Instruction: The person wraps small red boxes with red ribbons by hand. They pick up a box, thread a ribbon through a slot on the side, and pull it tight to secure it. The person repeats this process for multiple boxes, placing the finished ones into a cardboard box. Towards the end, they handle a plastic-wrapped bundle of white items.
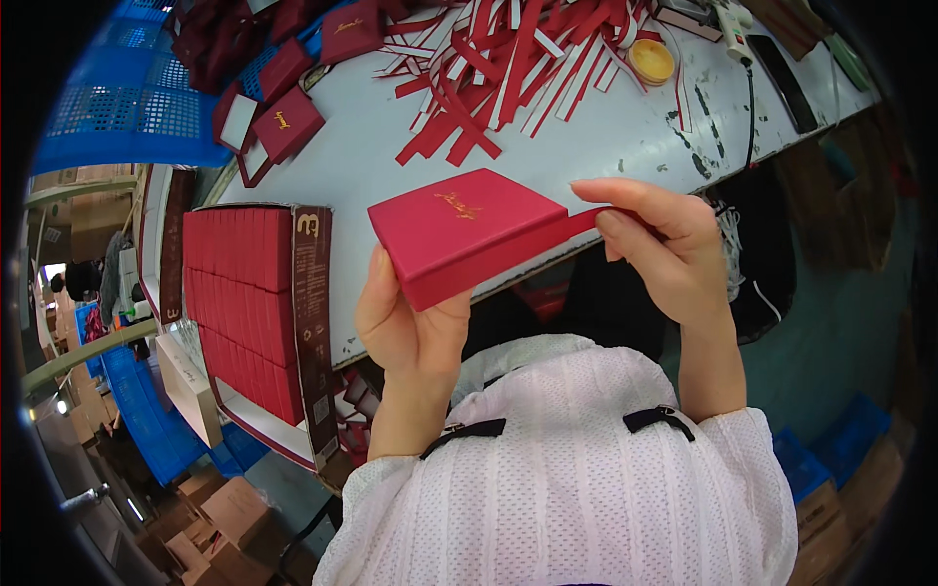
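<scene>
A flat red gift box point(469, 220) with gold script on its lid is tilted above the near edge of the table. Its left end rests in my left hand point(410, 327), thumb at the side and the other fingers partly hidden beneath. From the box's right end sticks out a short red ribbon point(584, 223). My right hand point(674, 244) pinches that ribbon near the thumb tip, the index finger stretched out above it. How the ribbon joins the box is hidden.
Red and white ribbon strips point(508, 73) lie heaped at the back, beside a round tub of yellow paste point(652, 62). More red boxes point(288, 125) and a blue crate point(127, 98) stand back left. A carton point(315, 342) packed with red boxes is at left. A phone point(782, 83) lies far right.
</scene>
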Motion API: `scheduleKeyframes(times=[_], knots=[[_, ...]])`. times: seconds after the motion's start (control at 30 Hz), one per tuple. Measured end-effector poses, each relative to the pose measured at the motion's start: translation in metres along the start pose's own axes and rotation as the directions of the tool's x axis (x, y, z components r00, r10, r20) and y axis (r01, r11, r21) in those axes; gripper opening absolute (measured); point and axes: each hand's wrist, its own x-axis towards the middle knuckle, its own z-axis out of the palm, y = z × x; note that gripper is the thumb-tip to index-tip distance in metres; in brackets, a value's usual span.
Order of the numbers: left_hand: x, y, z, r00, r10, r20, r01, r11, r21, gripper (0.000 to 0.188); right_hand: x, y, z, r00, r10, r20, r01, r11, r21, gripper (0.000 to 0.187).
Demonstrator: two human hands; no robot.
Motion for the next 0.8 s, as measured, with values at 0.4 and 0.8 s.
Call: scheduleKeyframes(times=[0.4, 0.8], knots=[[0.019, -0.037, -0.014, 0.972, 0.156, 0.173, -0.228, 0.795, 0.562, 0.028, -0.005, 0.000, 0.025, 0.990, -0.143, 0.008, 0.143, 0.981, -0.130, 0.024], [0.013, -0.020, 0.009, 0.996, -0.024, -0.084, 0.018, 0.998, -0.065, 0.027, 0.003, 0.001, -0.003, 0.997, -0.033, -0.076, 0.023, 0.992, -0.124, 0.018]])
